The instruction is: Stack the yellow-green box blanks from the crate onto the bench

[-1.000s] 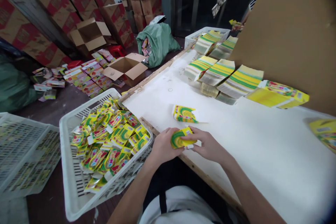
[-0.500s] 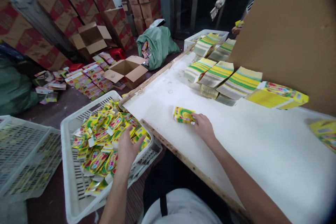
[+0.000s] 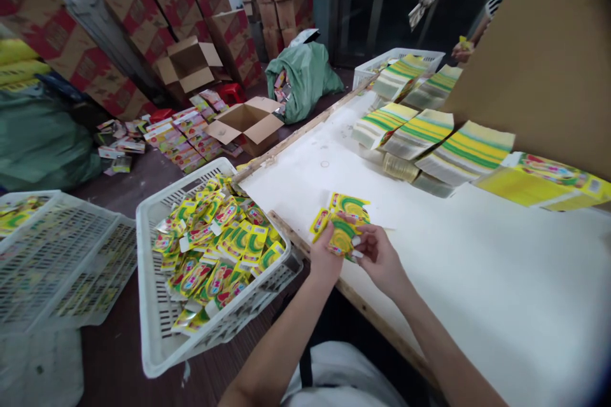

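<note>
Over the near edge of the white table (image 3: 429, 254), my left hand (image 3: 327, 254) grips a yellow-green packet (image 3: 341, 235), thumb on top. My right hand (image 3: 379, 257) has its fingers bent at the packet's right side; whether they pinch the packet or small white pieces there is too small to tell. Just behind lies another yellow-green packet (image 3: 351, 205) on the table. To the left, a white crate (image 3: 153, 331) is filled with similar packets (image 3: 210, 254).
Stacks of flat yellow-green cartons (image 3: 422, 133) line the table's far side beside a tall cardboard panel (image 3: 548, 63). Open boxes (image 3: 248, 121) and a green sack (image 3: 305, 76) stand on the floor. Another person's hand (image 3: 463, 49) shows behind the panel.
My left hand has moved right from over the crate to the table and taken hold of a packet. My right hand has shifted slightly nearer. The view has turned left.
</note>
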Motion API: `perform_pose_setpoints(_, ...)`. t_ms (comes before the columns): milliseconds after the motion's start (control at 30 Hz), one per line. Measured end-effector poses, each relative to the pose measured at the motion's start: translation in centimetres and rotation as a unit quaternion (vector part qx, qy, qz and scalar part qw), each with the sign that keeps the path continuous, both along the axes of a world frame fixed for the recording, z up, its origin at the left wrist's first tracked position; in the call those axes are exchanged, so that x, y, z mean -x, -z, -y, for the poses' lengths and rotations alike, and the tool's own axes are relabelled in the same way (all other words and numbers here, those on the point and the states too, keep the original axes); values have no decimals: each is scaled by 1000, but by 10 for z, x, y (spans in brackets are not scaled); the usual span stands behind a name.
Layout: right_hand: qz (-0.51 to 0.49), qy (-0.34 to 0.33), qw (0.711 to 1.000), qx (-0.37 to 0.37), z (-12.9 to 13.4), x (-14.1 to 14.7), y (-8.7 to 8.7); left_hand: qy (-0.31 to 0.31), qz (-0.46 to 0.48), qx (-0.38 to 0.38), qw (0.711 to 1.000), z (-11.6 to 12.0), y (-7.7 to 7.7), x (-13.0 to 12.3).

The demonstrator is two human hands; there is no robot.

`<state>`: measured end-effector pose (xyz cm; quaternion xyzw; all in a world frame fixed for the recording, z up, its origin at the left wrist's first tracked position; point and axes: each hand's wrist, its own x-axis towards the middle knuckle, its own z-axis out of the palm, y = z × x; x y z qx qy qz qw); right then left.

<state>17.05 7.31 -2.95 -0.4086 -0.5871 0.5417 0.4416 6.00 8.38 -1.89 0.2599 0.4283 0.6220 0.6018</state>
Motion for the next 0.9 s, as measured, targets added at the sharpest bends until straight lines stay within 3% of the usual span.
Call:
perform_pose_setpoints(100,-46,-39,998,28,10,15,-8,-95,-15,-7,995,-2,-2,0)
perform_pose_setpoints(200,-40,-63,997,33,12,23,-14,-137,-67,-18,988,1,2,5)
perform_pose_setpoints(433,24,39,999,-5,-7,-4,-7,-58,-177,-48,981,13,15,22)
perform_pose_setpoints(567,130,90,982,-107,-12,-25,-10,-37,-214,-67,974,19,1,38)
perform_pose_setpoints(667,251,132,930,-233,-11,-35,-15,-34,-335,-152,929,23,-24,51)
perform_pose_setpoints(767,319,60,885,-333,-5,-36,-21,53,-503,-188,842,26,-44,53)
perform_pose_setpoints(833,294,29,882,-367,0,-31,-23,156,-547,-171,804,27,-46,48)
perform_pose_setpoints(900,237,102,905,-339,5,-24,-23,220,-546,-151,794,28,-40,39)
